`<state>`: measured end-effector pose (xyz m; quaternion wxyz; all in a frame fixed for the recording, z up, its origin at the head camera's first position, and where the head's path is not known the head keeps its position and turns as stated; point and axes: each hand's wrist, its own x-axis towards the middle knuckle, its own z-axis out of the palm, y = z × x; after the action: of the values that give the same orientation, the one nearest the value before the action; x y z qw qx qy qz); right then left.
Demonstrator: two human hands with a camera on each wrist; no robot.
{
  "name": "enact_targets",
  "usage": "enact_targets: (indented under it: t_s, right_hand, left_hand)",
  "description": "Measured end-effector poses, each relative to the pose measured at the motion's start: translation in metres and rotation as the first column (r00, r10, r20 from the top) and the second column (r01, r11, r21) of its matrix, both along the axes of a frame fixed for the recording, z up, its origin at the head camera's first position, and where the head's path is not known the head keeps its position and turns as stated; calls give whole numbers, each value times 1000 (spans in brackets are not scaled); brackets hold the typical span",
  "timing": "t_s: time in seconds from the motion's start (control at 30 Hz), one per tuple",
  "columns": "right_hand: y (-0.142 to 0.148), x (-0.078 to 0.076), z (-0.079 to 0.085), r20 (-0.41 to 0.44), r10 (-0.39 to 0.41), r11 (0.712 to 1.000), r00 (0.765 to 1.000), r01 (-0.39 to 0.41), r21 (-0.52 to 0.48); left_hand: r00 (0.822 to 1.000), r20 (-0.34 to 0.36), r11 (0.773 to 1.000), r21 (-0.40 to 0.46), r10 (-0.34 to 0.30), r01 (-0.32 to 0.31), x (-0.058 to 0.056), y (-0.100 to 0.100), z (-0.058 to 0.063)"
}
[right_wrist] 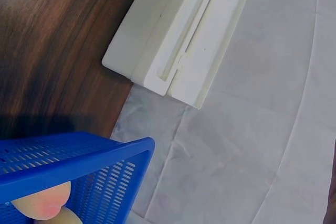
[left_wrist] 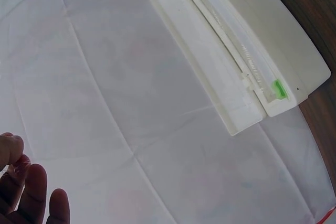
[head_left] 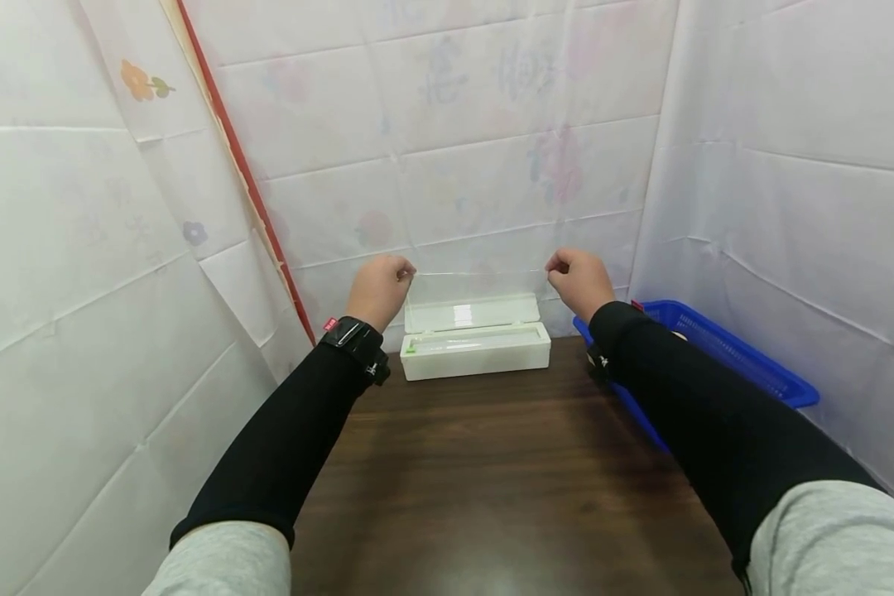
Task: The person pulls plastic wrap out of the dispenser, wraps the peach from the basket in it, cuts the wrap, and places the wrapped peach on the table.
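A white cling film dispenser box (head_left: 477,362) stands at the far edge of the table, its lid (head_left: 484,314) tipped back. A clear sheet of cling film (head_left: 480,283) rises from it, its top edge stretched between both hands. My left hand (head_left: 380,291) pinches the left corner between thumb and forefinger; the left wrist view shows the film bunched at the fingertips. At the opposite corner, my right hand (head_left: 583,283) pinches the film with curled fingers. Only a sliver of that hand shows in the right wrist view. A green tab (left_wrist: 279,89) sits at the box's left end.
To the right stands a blue plastic basket (head_left: 745,352), partly under my right forearm. Round peach-coloured things (right_wrist: 44,203) lie in it. White patterned cloth (head_left: 454,199) hangs behind and at both sides of the dark wooden table (head_left: 492,480).
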<state>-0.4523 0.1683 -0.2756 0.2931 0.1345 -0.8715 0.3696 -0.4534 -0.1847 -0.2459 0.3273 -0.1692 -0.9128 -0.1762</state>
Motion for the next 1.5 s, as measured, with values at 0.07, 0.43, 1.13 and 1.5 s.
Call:
enact_targets:
  t_s: [0.07,0.43,1.13,1.5]
  right_hand:
    - [-1,0,2,-5,-6,1000,1000,6,9]
    - [-7,-2,11,-19,7,1000,1000,-7,13]
    - [-2,11,21,-14,39,999,999,-39,-32]
    - [-5,14,24,-36,38,998,999,-40,-57]
  left_hand:
    - [1000,4,1000,1,-3,3,0,-2,0]
    - [1000,-13,1000,25,19,-18,2,-9,5]
    - [997,-79,1000,-12,-6,5,16,-9,19]
    - [996,-91,1000,4,-8,9,22,-11,23]
